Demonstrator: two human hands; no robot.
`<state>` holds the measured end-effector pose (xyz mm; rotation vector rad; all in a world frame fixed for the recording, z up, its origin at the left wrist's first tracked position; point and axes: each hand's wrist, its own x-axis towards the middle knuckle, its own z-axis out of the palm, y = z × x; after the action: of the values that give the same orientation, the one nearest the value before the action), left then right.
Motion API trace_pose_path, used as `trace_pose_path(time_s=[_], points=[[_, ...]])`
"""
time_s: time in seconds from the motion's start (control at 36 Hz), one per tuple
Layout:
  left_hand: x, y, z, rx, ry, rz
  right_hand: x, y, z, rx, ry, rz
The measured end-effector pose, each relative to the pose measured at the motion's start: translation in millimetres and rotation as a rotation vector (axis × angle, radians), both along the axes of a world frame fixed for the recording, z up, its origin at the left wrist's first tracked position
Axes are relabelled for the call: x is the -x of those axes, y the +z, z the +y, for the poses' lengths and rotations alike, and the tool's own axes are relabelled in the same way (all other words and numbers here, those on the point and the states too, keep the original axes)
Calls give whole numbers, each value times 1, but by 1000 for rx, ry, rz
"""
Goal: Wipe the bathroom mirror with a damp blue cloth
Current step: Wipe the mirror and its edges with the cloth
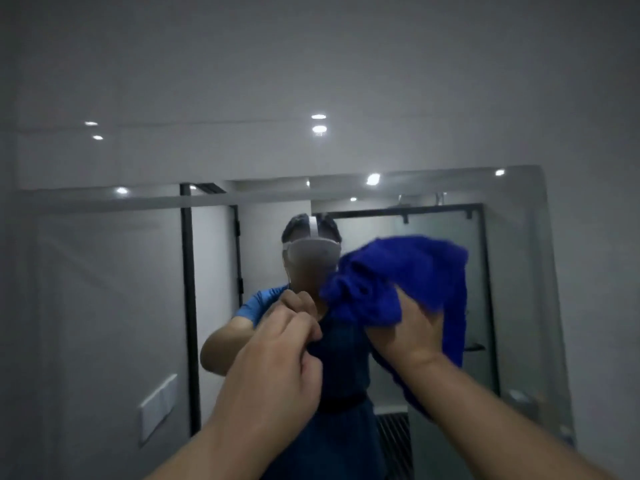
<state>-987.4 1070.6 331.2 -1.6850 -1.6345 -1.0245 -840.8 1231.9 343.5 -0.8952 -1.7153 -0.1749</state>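
A large frameless mirror (104,289) fills the wall ahead, and its top edge runs across the middle of the view. My right hand (408,327) is raised in front of the glass and grips a bunched blue cloth (391,275). Part of the cloth hangs down to the right of my wrist. My left hand (277,351) is held up just left of the cloth with its fingers pinched together; I cannot tell whether they hold a corner of the cloth. The mirror reflects a person in a blue shirt wearing a white headset.
Glossy grey wall tiles (311,81) rise above the mirror. The reflection shows black-framed glass shower doors (187,306), a white wall plate (157,407) at lower left and several ceiling spotlights. The mirror's right edge (554,289) lies near the right side.
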Motion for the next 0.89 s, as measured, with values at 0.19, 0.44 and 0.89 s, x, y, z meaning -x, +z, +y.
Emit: trace_pose_path(time_s=[0.19,0.44,0.89], points=[[-27,10,-18,106,-224,184,-33,-32,9,-139,54,-87],[-43,18,-9,-147,-182,182,-84,102,46,-11,-380,308],[-95,2,70,-63,151,37,-67,151,-35,594,595,-460]])
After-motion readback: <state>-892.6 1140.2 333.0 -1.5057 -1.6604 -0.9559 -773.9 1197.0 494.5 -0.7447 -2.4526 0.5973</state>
